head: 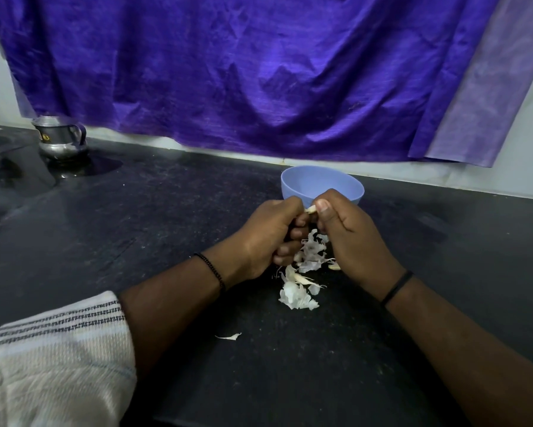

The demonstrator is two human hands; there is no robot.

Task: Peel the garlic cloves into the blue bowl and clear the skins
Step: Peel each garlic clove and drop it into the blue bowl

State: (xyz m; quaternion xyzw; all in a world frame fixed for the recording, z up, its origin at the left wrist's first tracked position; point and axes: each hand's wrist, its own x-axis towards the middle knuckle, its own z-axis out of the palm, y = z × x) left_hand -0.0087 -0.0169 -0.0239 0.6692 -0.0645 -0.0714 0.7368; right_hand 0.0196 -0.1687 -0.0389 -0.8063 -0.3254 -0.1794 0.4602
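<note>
Steel jug [60, 137], purple cloth [243, 72], black counter [135, 226].

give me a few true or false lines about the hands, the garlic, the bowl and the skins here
1. Both hands pinch one garlic clove between them. True: the left hand and the right hand meet on it.
2. The blue bowl sits nearer the person than the hands. False: it stands beyond them, toward the wall.
3. A heap of garlic skins lies on the black counter below the hands. True.
4. The skins are piled inside the bowl. False: they lie on the counter.
5. A steel jug stands far right. False: it stands far left.
</note>
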